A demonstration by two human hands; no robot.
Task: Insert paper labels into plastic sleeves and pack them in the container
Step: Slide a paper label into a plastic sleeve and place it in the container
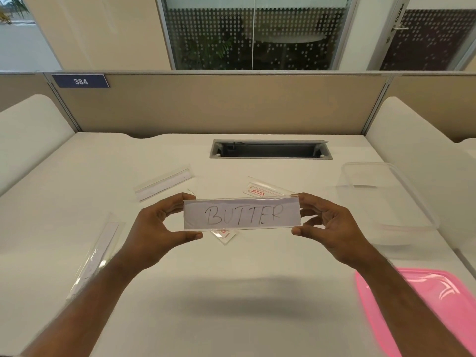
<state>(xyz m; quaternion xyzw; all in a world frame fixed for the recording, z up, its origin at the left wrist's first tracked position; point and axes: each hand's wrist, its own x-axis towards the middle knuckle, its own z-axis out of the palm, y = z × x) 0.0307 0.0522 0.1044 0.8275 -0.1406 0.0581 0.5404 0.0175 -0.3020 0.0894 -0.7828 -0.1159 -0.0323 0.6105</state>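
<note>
A white desk (231, 292) stands against a beige partition with a blue "384" plate (80, 81), and an open cable hatch (270, 149) is set into its far side. Above the desk, the left hand (157, 231) and the right hand (332, 229) pinch the two ends of a clear plastic sleeve (242, 228), held level; inside it sits a paper label (242, 214) reading "BUTTER". At the right stands a clear plastic container (386, 202); nothing shows in it. Its pink lid (432, 300) lies nearer, beside the right forearm. Two sleeves with paper strips lie at the left, one far (164, 184), one near (96, 256), and two red-printed sleeves (260, 190) lie behind the held one.
</note>
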